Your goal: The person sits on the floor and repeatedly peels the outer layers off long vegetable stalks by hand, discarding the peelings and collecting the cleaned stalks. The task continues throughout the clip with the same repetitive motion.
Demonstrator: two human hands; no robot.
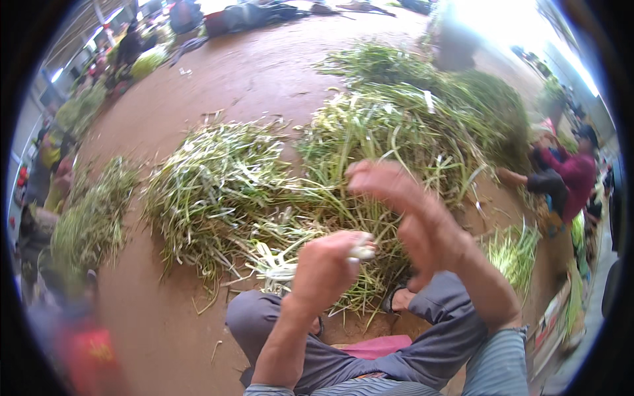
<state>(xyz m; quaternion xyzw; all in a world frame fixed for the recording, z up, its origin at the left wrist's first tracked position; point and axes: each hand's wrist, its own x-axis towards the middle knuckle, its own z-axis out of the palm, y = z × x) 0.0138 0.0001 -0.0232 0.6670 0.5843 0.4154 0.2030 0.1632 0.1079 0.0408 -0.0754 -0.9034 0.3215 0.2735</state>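
My left hand [324, 270] is closed around a small bunch of pale plant stalks [364, 247], whose whitish ends stick out beside the thumb. To its right, my right hand [416, 213] is raised, blurred, with the fingers curved and apart from the thumb; nothing shows in it. Beneath both hands lie long green leafy stalks [386, 128], heaped on the floor. Stalks with white ends [275, 265] rest in front of my left knee, partly hidden behind my left hand.
Another heap of green stalks [213, 178] lies ahead on the left, on the brown floor [247, 64]. A smaller green bunch [512, 252] is beside my right forearm. A person in a dark red top [577, 173] sits at the right. More people and heaps line the left edge.
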